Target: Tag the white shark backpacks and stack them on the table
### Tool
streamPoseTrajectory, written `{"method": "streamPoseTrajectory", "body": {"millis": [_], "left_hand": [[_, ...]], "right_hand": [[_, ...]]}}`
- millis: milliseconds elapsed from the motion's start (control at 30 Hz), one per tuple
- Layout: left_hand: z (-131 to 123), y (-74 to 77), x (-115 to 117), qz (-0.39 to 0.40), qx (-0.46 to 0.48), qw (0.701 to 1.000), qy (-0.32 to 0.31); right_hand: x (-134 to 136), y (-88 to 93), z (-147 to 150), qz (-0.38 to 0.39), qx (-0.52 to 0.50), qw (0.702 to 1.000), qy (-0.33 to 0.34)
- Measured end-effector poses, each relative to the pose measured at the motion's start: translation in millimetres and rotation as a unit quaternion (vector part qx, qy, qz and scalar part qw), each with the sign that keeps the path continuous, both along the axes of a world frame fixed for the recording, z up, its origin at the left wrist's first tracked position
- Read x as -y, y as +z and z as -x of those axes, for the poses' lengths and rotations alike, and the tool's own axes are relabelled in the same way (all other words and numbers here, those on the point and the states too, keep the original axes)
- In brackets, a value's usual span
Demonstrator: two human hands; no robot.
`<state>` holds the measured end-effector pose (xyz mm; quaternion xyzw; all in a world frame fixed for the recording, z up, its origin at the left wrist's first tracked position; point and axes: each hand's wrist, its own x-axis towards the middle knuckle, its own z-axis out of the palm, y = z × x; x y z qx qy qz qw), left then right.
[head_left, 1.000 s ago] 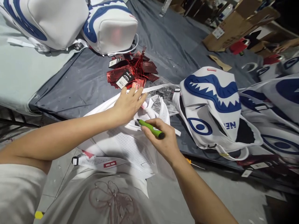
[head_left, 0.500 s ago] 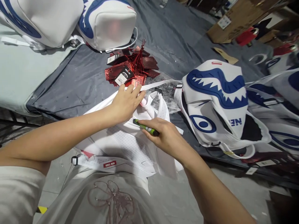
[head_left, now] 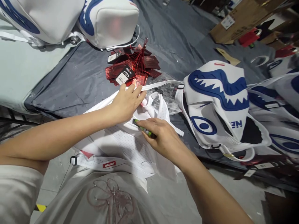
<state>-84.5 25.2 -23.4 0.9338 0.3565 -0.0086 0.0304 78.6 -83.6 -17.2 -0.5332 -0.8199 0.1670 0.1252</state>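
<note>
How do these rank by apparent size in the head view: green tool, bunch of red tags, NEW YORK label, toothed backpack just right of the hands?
1. Toothed backpack
2. Bunch of red tags
3. Green tool, partly hidden by the fingers
4. NEW YORK label

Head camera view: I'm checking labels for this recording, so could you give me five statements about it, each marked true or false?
1. The right hand holds a green tool. True.
2. The left hand is raised well clear of the white bag in front of the person. False: it rests on that bag.
3. A bag with a blue toothed mouth lies to the right of both hands. True.
4. The bunch of tags beyond the left hand is mostly blue. False: it is mostly red.
5. A cardboard box stands at the near left. False: it is at the far right.
</note>
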Motion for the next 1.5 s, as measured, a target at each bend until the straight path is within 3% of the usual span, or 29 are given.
{"method": "streamPoseTrajectory", "body": {"millis": [367,533,700,1000,1267,1500], "left_hand": [[-1,-2.7,-3,-0.003,-0.012,1.000,-0.002],[23,10.0,-16,0.033,-0.058,0.997,-0.027],[48,19.8,-9,0.045,-0.048,0.997,0.050],[34,14.6,2,0.027,-0.075,0.989,0.123],[51,6.0,-19,0.104,-0.008,0.994,0.025],[52,6.6,-31,0.202,0.010,0.979,0.031]], "right_hand": [[0,-8.0,5,-0.013,-0.049,0.998,-0.030],[12,-10.9,6,-0.029,-0.071,0.996,-0.051],[12,-25.5,22,-0.090,-0.155,0.983,-0.026],[0,-53.3,38,-0.123,-0.183,0.974,-0.046],[-2,-49.5,40,-0.091,-0.196,0.974,-0.068],[-2,-40.7,39,-0.065,-0.180,0.977,-0.090]]}}
